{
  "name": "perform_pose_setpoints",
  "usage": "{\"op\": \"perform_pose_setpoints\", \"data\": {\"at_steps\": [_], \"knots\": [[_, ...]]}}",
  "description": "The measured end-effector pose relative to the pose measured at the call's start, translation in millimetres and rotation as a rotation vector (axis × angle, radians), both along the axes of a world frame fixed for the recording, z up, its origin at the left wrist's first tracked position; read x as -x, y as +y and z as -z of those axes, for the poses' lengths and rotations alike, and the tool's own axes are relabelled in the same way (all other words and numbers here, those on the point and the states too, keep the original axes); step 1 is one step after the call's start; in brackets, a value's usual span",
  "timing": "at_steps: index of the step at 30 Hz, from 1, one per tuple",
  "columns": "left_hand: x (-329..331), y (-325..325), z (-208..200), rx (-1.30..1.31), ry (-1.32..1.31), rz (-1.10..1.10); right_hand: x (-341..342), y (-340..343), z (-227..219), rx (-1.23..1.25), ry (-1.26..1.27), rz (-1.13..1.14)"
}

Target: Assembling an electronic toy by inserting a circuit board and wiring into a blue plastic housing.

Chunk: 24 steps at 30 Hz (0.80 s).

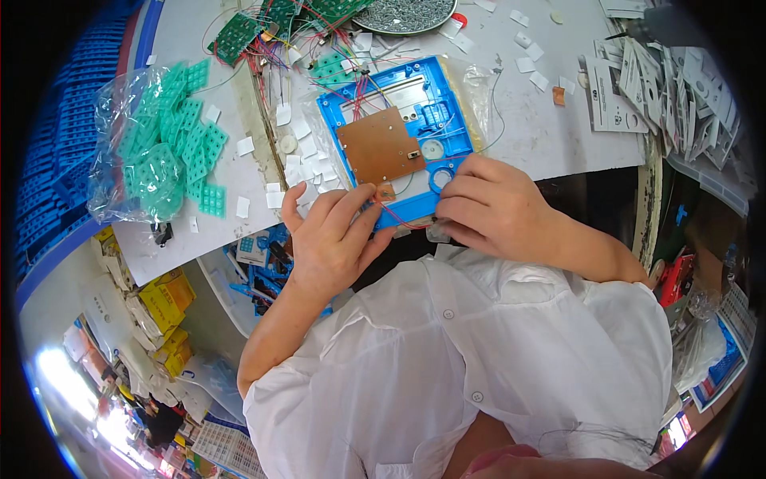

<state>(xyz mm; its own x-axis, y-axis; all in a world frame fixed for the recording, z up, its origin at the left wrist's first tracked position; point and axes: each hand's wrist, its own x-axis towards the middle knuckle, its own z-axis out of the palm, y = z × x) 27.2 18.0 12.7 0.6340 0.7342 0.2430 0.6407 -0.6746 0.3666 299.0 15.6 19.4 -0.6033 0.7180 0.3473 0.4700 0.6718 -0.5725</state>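
A blue plastic housing lies tilted on the table's near edge. On top of it sits a brown circuit board with thin red and other wires. By the board's lower edge is a small copper-coloured piece. My left hand has a fingertip against that piece and its thumb at the housing's near edge; the little finger sticks out. Closed around the housing's near right corner, my right hand rests beside a round blue ring. The undersides of my fingers are hidden.
Green rubber keypads spill from a clear bag at left. Green circuit boards with tangled wires and a round tray of small metal parts stand at the back. White paper pieces are scattered about. Folded leaflets pile at right.
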Motion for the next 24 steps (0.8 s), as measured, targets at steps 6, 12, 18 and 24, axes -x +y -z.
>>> {"op": "perform_pose_setpoints", "data": {"at_steps": [6,12,18,24], "knots": [[4,-4,3,0.000,0.003,-0.007,10,-4,11,-0.113,-0.082,-0.011],[5,-6,10,-0.026,-0.064,-0.023,0,-7,15,-0.155,-0.019,-0.005],[2,-4,6,-0.089,0.031,-0.046,-23,17,-7,0.083,0.035,0.049],[1,0,0,-0.023,0.073,-0.041,-38,33,-11,0.316,-0.008,-0.086]]}}
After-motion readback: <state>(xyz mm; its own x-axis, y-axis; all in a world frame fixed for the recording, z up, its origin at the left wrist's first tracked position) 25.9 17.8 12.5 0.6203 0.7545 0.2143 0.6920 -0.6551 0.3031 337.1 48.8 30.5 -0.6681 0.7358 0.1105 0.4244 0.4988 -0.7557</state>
